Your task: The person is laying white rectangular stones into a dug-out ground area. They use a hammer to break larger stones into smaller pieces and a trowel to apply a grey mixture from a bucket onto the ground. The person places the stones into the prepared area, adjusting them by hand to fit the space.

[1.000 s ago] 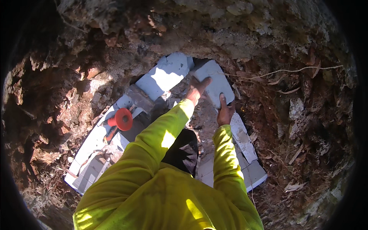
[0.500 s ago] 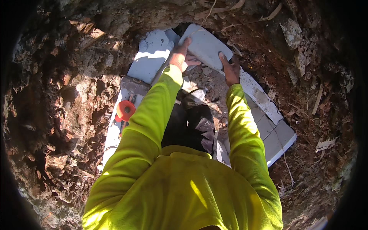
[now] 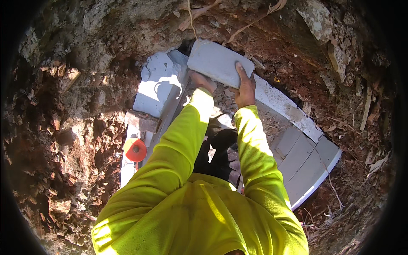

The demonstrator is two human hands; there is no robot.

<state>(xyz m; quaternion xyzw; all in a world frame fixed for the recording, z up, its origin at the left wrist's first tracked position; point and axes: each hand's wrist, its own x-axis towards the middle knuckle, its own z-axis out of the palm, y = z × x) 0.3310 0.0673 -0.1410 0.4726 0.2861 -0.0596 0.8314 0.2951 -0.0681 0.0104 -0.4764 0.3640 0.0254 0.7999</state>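
Note:
A smooth pale grey concrete block (image 3: 219, 61) lies across the far end of the pit, between two rows of similar blocks. My right hand (image 3: 244, 88) grips its near right corner, thumb on the top face and fingers down the side. My left hand (image 3: 201, 80) is at the block's near left edge, its fingers partly hidden beneath it. Left of the block is another pale block (image 3: 155, 80) with a rough, broken far end. The narrow pale top of the right-hand row (image 3: 289, 104) starts beside the held block's right end.
A brick hammer or similar tool with a dusty head (image 3: 143, 120) rests on the left row, beside a round orange object (image 3: 135, 149). Rough earth walls (image 3: 63, 127) surround me. Roots (image 3: 257, 21) hang at the far side. Grey blocks (image 3: 304, 159) form the right wall.
My left hand has shifted from the block's left end to under its near edge, its thumb no longer on top. The block has turned slightly more crosswise. The view has tilted.

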